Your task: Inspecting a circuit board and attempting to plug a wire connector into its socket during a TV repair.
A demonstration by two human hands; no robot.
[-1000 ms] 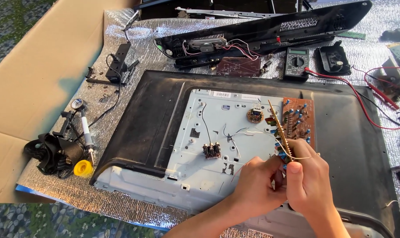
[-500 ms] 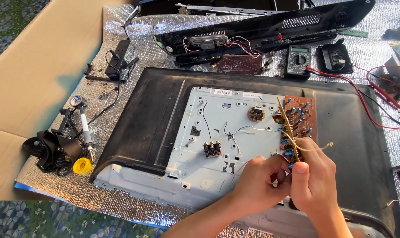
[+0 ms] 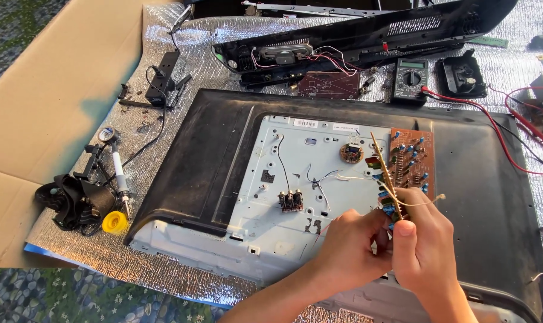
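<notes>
Circuit board tilted upright between both hands

The edge-on circuit board (image 3: 386,179), lifted slightly steeper than a moment ago, is gripped by the left hand (image 3: 349,248) and right hand (image 3: 424,239), above the television back panel (image 3: 295,179).

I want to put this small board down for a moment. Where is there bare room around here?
Free: the cardboard on the left, and the pale metal plate between the jack block and its upper-left corner. Crowded: the foil mat by the soldering iron, and the far edge around the multimeter. Both hands, left hand and right hand, grip the small board.
</notes>
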